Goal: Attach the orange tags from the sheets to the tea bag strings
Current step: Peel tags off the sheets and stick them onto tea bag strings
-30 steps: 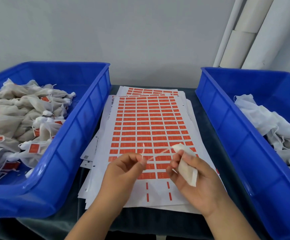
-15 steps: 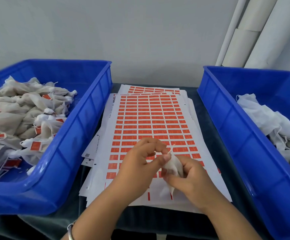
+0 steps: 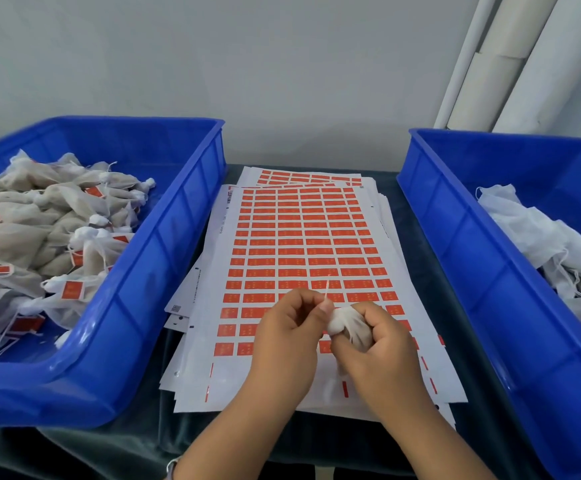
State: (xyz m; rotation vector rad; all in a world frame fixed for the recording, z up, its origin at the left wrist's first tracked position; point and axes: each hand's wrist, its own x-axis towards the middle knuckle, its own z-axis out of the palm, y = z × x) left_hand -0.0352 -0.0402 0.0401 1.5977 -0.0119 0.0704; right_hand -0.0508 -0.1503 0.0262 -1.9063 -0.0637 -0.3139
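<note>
Right hand (image 3: 379, 348) grip clenched round white tea bag (image 3: 349, 323) over orange tag sheets (image 3: 303, 244) on bench, bag's gathered neck toward left hand (image 3: 287, 336), left grip pinching string (image 3: 327, 289), string running up and away.

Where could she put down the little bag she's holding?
The far end of the right bin shows bare blue floor behind the white bags. The left bin is piled with tagged bags, bare only at its back. Sheets cover the cloth between.
</note>
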